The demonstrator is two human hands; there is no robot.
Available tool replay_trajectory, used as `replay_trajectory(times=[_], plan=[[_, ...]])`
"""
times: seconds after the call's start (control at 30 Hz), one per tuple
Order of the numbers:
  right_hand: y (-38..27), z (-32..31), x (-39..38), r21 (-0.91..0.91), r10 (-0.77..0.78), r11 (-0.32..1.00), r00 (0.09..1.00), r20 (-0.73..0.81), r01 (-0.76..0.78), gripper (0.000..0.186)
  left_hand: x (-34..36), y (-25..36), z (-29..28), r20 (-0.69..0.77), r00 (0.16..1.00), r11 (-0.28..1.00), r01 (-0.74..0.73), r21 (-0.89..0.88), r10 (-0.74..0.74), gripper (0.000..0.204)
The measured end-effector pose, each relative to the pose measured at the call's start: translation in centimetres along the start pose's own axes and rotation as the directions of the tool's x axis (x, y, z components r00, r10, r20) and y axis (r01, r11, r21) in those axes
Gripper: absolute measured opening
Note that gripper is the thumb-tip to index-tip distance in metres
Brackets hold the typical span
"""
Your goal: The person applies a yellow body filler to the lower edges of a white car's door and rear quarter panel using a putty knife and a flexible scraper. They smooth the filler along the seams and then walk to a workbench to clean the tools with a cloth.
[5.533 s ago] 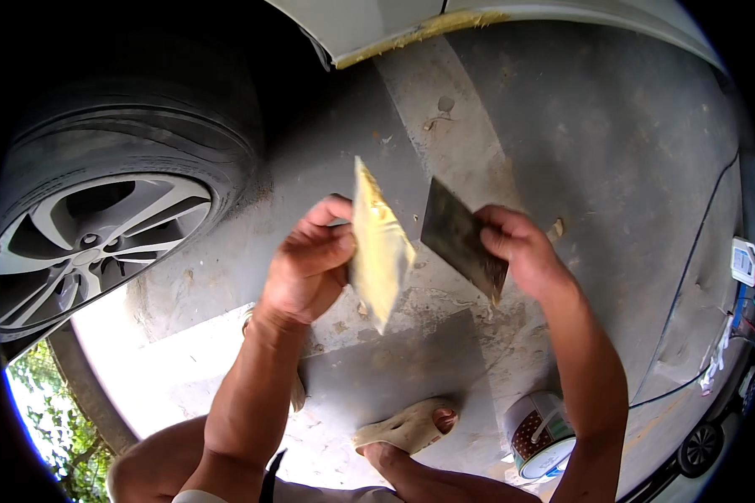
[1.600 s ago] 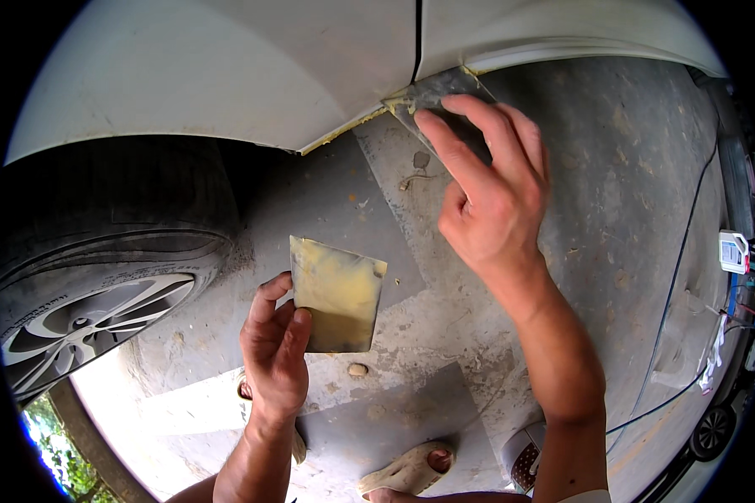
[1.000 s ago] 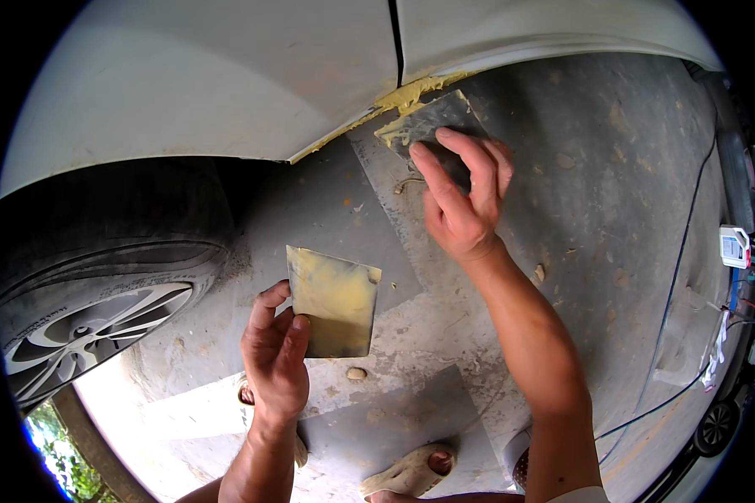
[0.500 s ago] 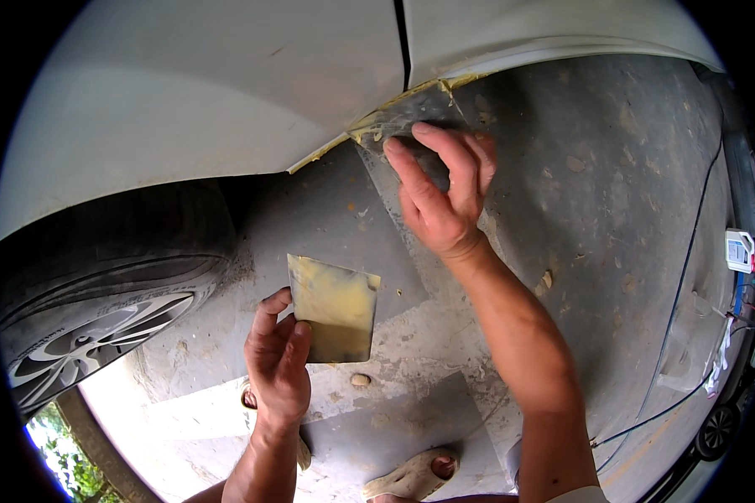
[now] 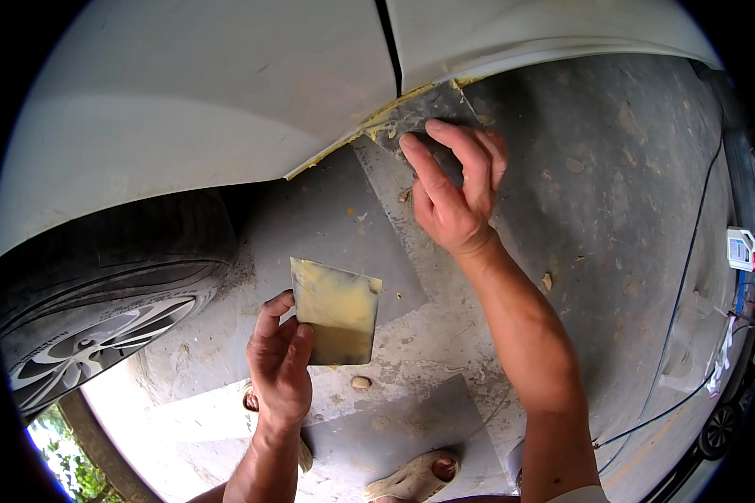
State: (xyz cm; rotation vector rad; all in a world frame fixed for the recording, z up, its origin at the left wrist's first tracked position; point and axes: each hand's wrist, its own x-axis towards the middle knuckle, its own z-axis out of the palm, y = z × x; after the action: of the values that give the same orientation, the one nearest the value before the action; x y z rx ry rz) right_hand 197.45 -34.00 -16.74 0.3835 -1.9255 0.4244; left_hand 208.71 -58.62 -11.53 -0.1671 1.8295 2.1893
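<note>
My left hand point(image 5: 281, 352) grips a thin square plate point(image 5: 335, 310) smeared with pale yellow paste, low in the middle of the head view. My right hand point(image 5: 453, 184) is closed on a dark, thin square spreader point(image 5: 430, 109), fingertips pressing on its face, with yellow paste on its edges. The spreader lies against the lower edge of a white car panel point(image 5: 210, 92), just below a dark vertical seam, where a strip of yellow paste point(image 5: 319, 158) runs along the edge. The far edge of that strip is partly hidden by the spreader.
A car wheel point(image 5: 101, 335) stands at the left under the bodywork. A black hose point(image 5: 698, 235) runs over the concrete floor point(image 5: 604, 210) at right, near a white jug point(image 5: 739, 249). My sandaled foot point(image 5: 415, 476) is at the bottom.
Since the earliest frame, my right hand has raised the spreader to the panel's edge. Over the last second it shifted left, then slightly right. My left hand has sunk lower with its plate.
</note>
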Motion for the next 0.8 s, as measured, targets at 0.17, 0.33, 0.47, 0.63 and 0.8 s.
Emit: replay_trajectory(times=[0.17, 0.33, 0.47, 0.63, 0.8], plan=[[0.7, -0.7, -0.4, -0.008, -0.019, 1.0, 1.0, -0.015, 0.019, 0.034, 0.0, 0.1, 0.1, -0.012, 1.0, 1.0, 0.01, 0.003, -0.01, 0.037], [1.4, -0.6, 0.2, -0.016, 0.017, 1.0, 1.0, -0.018, -0.017, 0.039, 0.2, 0.1, 0.8, -0.064, 0.998, 1.0, -0.008, 0.003, 0.008, 0.035], [1.7, -0.4, -0.4, -0.026, 0.012, 1.0, 1.0, -0.01, -0.012, 0.041, 0.4, 0.2, 0.9, -0.061, 0.998, 1.0, -0.004, -0.001, 0.004, 0.035], [1.9, -1.1, -0.4, -0.002, 0.033, 0.999, 0.999, -0.014, -0.033, 0.045, 0.3, 0.4, 0.6, -0.057, 0.998, 1.0, 0.028, 0.005, -0.028, 0.036], [2.7, -1.1, 0.1, -0.002, 0.041, 0.999, 0.999, 0.002, -0.041, 0.05, 0.3, 0.0, 0.7, -0.066, 0.998, 1.0, 0.02, 0.012, -0.019, 0.036]])
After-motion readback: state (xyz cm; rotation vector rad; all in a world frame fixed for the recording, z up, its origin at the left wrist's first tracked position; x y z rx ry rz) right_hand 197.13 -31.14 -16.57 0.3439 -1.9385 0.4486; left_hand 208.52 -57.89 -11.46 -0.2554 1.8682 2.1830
